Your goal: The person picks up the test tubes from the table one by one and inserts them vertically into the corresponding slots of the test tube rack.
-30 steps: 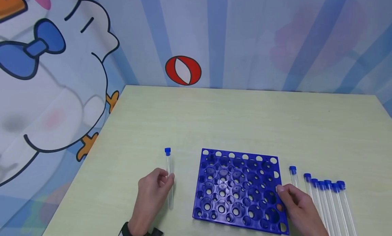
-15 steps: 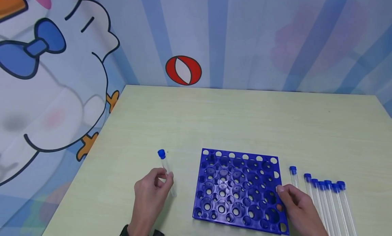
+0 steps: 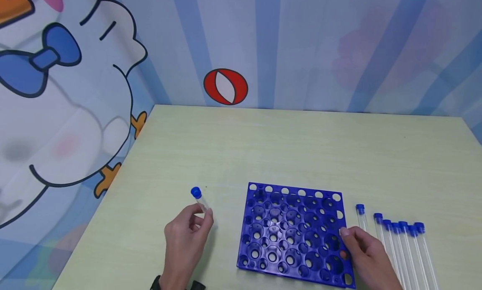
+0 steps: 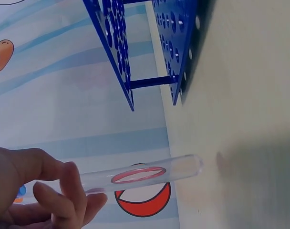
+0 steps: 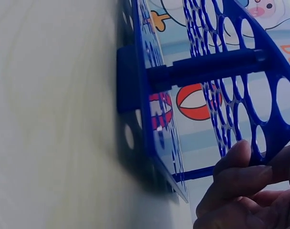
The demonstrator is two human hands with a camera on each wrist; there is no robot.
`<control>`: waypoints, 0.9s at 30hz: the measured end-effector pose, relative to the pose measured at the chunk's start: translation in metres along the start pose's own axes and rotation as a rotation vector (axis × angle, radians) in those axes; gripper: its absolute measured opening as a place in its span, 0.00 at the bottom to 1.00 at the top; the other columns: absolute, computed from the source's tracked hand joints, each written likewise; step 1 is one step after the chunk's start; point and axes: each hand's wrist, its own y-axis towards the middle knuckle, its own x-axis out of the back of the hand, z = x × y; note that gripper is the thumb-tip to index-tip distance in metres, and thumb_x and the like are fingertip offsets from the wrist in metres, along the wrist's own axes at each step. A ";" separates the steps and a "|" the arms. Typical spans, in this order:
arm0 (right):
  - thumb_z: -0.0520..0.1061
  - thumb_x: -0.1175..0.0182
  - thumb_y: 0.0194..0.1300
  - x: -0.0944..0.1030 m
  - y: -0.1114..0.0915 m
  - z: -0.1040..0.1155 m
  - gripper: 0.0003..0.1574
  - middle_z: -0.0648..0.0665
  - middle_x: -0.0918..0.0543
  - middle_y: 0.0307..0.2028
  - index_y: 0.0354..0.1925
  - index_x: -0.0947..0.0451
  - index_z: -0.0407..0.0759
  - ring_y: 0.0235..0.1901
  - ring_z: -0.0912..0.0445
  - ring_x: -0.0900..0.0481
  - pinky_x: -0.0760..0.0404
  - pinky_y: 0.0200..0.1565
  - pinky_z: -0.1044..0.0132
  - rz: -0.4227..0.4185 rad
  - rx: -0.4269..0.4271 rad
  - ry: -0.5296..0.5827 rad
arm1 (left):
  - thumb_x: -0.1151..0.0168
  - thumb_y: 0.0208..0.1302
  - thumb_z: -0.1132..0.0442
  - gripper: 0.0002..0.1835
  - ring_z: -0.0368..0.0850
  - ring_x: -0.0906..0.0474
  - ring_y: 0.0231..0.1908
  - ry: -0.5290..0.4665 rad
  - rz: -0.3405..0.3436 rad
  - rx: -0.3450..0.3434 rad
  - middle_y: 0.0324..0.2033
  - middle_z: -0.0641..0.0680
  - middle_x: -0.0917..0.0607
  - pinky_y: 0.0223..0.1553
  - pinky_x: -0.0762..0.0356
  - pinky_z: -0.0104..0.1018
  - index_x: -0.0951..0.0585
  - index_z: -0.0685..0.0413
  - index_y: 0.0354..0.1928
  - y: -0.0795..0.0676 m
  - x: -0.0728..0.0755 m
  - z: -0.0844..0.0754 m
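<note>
My left hand (image 3: 188,235) pinches a clear test tube (image 4: 135,175) with a blue cap between thumb and fingers. In the head view the cap (image 3: 196,192) leans up and to the left; the lower tube is hidden by the hand. The left wrist view shows the rounded bottom end held off the table. To its right stands a blue two-tier test tube rack (image 3: 293,235) full of round holes. My right hand (image 3: 370,254) grips the rack's right edge, its fingers curled at the upper plate (image 5: 259,119) in the right wrist view.
Several capped test tubes (image 3: 406,248) lie side by side on the table (image 3: 301,147), right of the rack and partly behind the right hand. A patterned wall (image 3: 308,51) closes off the table's back and left.
The left hand has lifted the test tube from the table and tilted it, with the capped end swinging left and toward me. The right hand and the rack stay in place.
</note>
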 end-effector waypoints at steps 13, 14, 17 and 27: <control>0.67 0.58 0.67 0.000 0.000 0.000 0.35 0.45 0.26 0.26 0.40 0.31 0.35 0.26 0.55 0.28 0.30 0.27 0.65 -0.001 -0.015 0.006 | 0.36 0.53 0.69 0.06 0.30 0.29 0.16 -0.100 0.002 -0.081 0.20 0.46 0.18 0.17 0.33 0.23 0.19 0.57 0.34 0.010 -0.004 -0.013; 0.67 0.58 0.66 0.000 0.000 0.001 0.35 0.45 0.26 0.26 0.40 0.31 0.35 0.27 0.55 0.28 0.30 0.27 0.65 0.000 -0.017 0.010 | 0.36 0.53 0.69 0.06 0.30 0.28 0.16 -0.107 0.007 -0.089 0.20 0.46 0.18 0.17 0.32 0.23 0.19 0.57 0.35 0.012 -0.004 -0.014; 0.67 0.58 0.67 0.000 0.000 0.001 0.35 0.45 0.26 0.26 0.40 0.30 0.35 0.27 0.55 0.28 0.30 0.27 0.65 0.003 -0.019 0.016 | 0.36 0.54 0.68 0.06 0.30 0.27 0.18 -0.124 0.036 -0.099 0.21 0.47 0.18 0.18 0.30 0.24 0.19 0.57 0.36 0.017 -0.003 -0.019; 0.65 0.58 0.68 0.000 0.000 -0.001 0.33 0.45 0.26 0.26 0.40 0.30 0.35 0.27 0.55 0.28 0.30 0.28 0.66 -0.002 -0.004 0.024 | 0.37 0.58 0.64 0.06 0.31 0.28 0.17 -0.143 0.085 -0.163 0.24 0.48 0.18 0.17 0.30 0.26 0.21 0.57 0.37 0.031 -0.002 -0.031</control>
